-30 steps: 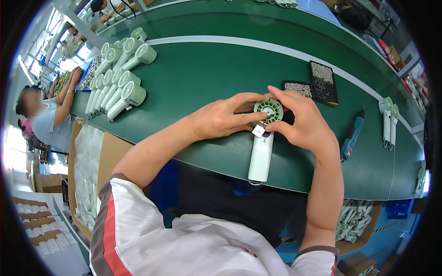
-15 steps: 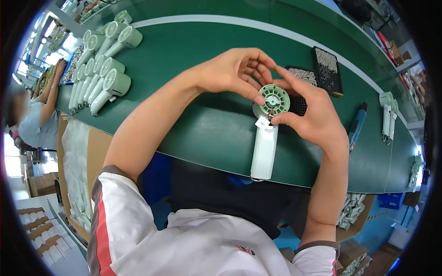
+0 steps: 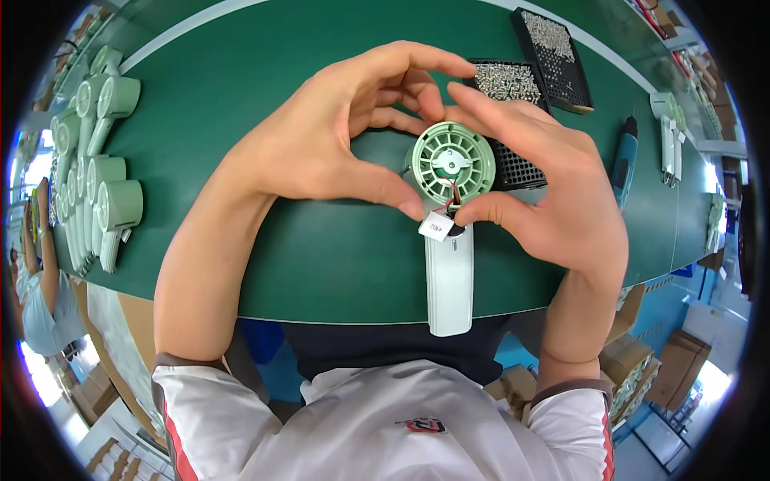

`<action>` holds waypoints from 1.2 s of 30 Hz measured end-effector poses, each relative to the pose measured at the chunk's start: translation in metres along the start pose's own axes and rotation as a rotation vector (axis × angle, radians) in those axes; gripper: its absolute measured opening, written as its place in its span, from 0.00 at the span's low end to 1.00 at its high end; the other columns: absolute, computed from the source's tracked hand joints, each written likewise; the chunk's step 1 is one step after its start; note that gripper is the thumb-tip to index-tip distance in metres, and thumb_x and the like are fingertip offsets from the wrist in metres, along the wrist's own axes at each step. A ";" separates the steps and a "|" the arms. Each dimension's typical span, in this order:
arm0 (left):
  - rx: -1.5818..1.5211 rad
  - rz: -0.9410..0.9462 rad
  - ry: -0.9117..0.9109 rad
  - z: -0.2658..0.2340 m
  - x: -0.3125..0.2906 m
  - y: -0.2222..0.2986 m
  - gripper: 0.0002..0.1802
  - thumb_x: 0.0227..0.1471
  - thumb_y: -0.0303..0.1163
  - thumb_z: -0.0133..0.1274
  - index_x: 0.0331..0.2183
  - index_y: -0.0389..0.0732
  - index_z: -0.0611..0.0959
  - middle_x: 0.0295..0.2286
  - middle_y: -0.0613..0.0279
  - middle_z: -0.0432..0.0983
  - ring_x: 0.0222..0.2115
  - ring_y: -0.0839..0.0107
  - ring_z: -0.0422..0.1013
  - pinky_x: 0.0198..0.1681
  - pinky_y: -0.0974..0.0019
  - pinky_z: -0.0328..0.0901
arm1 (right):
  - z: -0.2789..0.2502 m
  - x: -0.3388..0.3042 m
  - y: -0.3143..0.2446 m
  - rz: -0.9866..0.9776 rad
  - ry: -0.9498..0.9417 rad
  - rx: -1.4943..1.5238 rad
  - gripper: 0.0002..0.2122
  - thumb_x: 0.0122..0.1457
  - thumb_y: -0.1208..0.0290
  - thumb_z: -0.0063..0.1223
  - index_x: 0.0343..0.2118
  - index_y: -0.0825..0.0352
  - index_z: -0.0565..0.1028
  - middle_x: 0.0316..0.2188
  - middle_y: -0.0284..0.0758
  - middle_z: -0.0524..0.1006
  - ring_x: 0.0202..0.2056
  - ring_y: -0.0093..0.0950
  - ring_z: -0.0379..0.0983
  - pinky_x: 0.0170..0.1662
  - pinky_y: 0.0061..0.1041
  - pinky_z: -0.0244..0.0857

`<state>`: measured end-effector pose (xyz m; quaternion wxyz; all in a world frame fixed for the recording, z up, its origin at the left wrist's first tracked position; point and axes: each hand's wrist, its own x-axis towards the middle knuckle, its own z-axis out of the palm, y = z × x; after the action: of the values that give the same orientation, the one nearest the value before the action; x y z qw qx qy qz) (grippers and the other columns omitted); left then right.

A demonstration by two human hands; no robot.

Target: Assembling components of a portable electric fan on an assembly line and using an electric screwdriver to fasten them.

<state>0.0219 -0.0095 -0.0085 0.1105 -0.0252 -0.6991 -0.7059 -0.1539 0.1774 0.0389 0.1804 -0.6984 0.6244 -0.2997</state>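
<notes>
A handheld fan with a round light-green head [image 3: 453, 163] and a white handle [image 3: 450, 280] lies in front of me, its handle end over the table's near edge. The head's ribbed inside faces up, and red and dark wires run from its hub to the neck. A small white tag [image 3: 436, 225] hangs at the neck. My right hand [image 3: 553, 180] grips the head from the right, thumb at the neck and fingers at the far rim. My left hand [image 3: 345, 132] is open left of the head, thumb tip beside the tag, fingertips near the far rim.
Black trays of small screws [image 3: 507, 82] [image 3: 553, 48] lie beyond the fan. A blue electric screwdriver [image 3: 626, 164] is at the right, near more fans [image 3: 667, 136]. Several green-and-white fans [image 3: 119, 204] stand in rows at the left. Another person's arm [image 3: 46, 248] shows far left.
My left thumb has come off the fan's head and now sits beside the tag, the left fingers spread wider. My right hand stays around the head. The view has shifted closer.
</notes>
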 end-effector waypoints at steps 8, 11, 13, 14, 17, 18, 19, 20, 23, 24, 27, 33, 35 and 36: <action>0.239 0.133 0.049 0.005 -0.001 0.004 0.64 0.24 0.28 0.81 0.64 0.30 0.68 0.46 0.61 0.72 0.46 0.70 0.70 0.55 0.61 0.67 | 0.005 0.000 -0.005 -0.006 0.055 -0.009 0.46 0.38 0.70 0.75 0.65 0.72 0.66 0.50 0.42 0.82 0.53 0.41 0.77 0.57 0.37 0.69; 0.268 0.120 0.034 0.002 0.000 0.004 0.66 0.24 0.31 0.82 0.64 0.27 0.67 0.45 0.59 0.74 0.46 0.68 0.72 0.54 0.61 0.67 | 0.007 -0.001 -0.004 0.048 0.068 0.080 0.46 0.38 0.71 0.75 0.65 0.73 0.66 0.50 0.45 0.82 0.53 0.42 0.77 0.57 0.37 0.70; 0.283 0.108 0.040 0.002 0.002 0.004 0.68 0.24 0.34 0.83 0.65 0.24 0.65 0.44 0.56 0.76 0.45 0.66 0.73 0.54 0.62 0.67 | 0.012 -0.002 -0.002 0.066 0.148 0.168 0.45 0.38 0.68 0.75 0.64 0.74 0.68 0.50 0.47 0.81 0.54 0.45 0.76 0.56 0.38 0.70; 0.328 0.058 0.037 0.003 0.003 0.008 0.70 0.23 0.37 0.83 0.64 0.21 0.63 0.43 0.54 0.77 0.44 0.65 0.75 0.53 0.62 0.67 | 0.008 -0.002 -0.003 0.064 0.112 0.082 0.44 0.38 0.67 0.75 0.62 0.74 0.69 0.49 0.48 0.81 0.55 0.46 0.76 0.56 0.38 0.70; 0.343 0.033 0.018 0.001 0.005 0.008 0.70 0.23 0.37 0.83 0.64 0.20 0.63 0.41 0.55 0.78 0.44 0.64 0.75 0.52 0.61 0.68 | 0.004 -0.004 0.000 0.069 0.113 0.014 0.39 0.37 0.62 0.75 0.55 0.74 0.75 0.49 0.48 0.81 0.56 0.48 0.75 0.54 0.39 0.71; 0.387 -0.040 -0.010 -0.002 0.006 0.012 0.68 0.23 0.37 0.83 0.62 0.19 0.66 0.41 0.53 0.80 0.45 0.63 0.75 0.53 0.58 0.67 | 0.003 -0.006 0.002 0.070 0.091 0.015 0.37 0.37 0.61 0.74 0.53 0.74 0.77 0.50 0.48 0.81 0.56 0.47 0.75 0.54 0.40 0.71; 0.392 -0.049 -0.020 -0.005 0.005 0.014 0.68 0.23 0.37 0.83 0.62 0.19 0.66 0.41 0.53 0.80 0.45 0.63 0.75 0.53 0.58 0.67 | 0.003 -0.005 0.003 0.062 0.067 0.021 0.36 0.36 0.60 0.74 0.52 0.73 0.78 0.50 0.48 0.80 0.56 0.47 0.75 0.53 0.40 0.71; 0.445 -0.027 -0.058 -0.007 0.005 0.014 0.65 0.24 0.38 0.83 0.60 0.20 0.68 0.41 0.52 0.81 0.46 0.62 0.75 0.55 0.56 0.66 | 0.004 -0.006 0.004 0.081 0.072 0.028 0.35 0.34 0.60 0.73 0.49 0.73 0.79 0.51 0.49 0.79 0.57 0.50 0.73 0.55 0.43 0.70; 0.430 -0.053 -0.076 -0.007 0.006 0.010 0.57 0.25 0.38 0.83 0.55 0.21 0.73 0.43 0.50 0.82 0.46 0.60 0.75 0.60 0.51 0.62 | 0.009 0.001 0.002 -0.026 0.235 0.062 0.36 0.33 0.60 0.72 0.49 0.74 0.79 0.50 0.51 0.79 0.58 0.55 0.71 0.56 0.46 0.69; 0.400 0.026 -0.085 -0.008 0.009 0.005 0.56 0.26 0.39 0.83 0.54 0.21 0.74 0.42 0.50 0.82 0.47 0.59 0.74 0.61 0.50 0.62 | 0.008 0.000 0.002 -0.016 0.240 0.062 0.36 0.33 0.60 0.72 0.49 0.74 0.79 0.50 0.51 0.79 0.58 0.55 0.71 0.56 0.46 0.69; 0.398 0.090 -0.104 -0.009 0.008 0.009 0.54 0.26 0.40 0.83 0.52 0.23 0.76 0.43 0.49 0.80 0.48 0.58 0.73 0.63 0.47 0.61 | -0.002 0.000 -0.003 0.000 0.119 -0.068 0.35 0.32 0.61 0.72 0.47 0.75 0.80 0.53 0.52 0.77 0.60 0.56 0.68 0.58 0.48 0.67; 0.032 -0.081 -0.047 -0.003 0.008 -0.006 0.51 0.24 0.28 0.82 0.53 0.26 0.78 0.49 0.49 0.77 0.52 0.60 0.73 0.62 0.59 0.64 | 0.004 -0.008 -0.004 0.117 0.093 -0.015 0.33 0.35 0.63 0.74 0.48 0.73 0.81 0.54 0.50 0.76 0.63 0.52 0.66 0.61 0.45 0.64; 0.018 -0.073 -0.066 -0.001 0.007 -0.004 0.56 0.22 0.25 0.82 0.57 0.24 0.73 0.52 0.47 0.75 0.56 0.59 0.71 0.65 0.56 0.61 | 0.001 -0.010 -0.006 0.122 0.087 -0.010 0.33 0.36 0.62 0.74 0.49 0.72 0.81 0.54 0.49 0.76 0.63 0.52 0.65 0.61 0.45 0.64; -0.010 -0.083 -0.092 0.003 0.009 -0.005 0.58 0.23 0.25 0.82 0.58 0.24 0.72 0.54 0.46 0.74 0.57 0.58 0.71 0.66 0.55 0.61 | 0.000 -0.012 -0.006 0.126 0.080 -0.006 0.32 0.37 0.62 0.74 0.49 0.72 0.81 0.54 0.49 0.76 0.63 0.52 0.65 0.61 0.45 0.65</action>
<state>0.0123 -0.0076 -0.0119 0.0487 -0.0293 -0.7004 -0.7115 -0.1500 0.1897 0.0408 0.1718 -0.6457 0.6748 -0.3133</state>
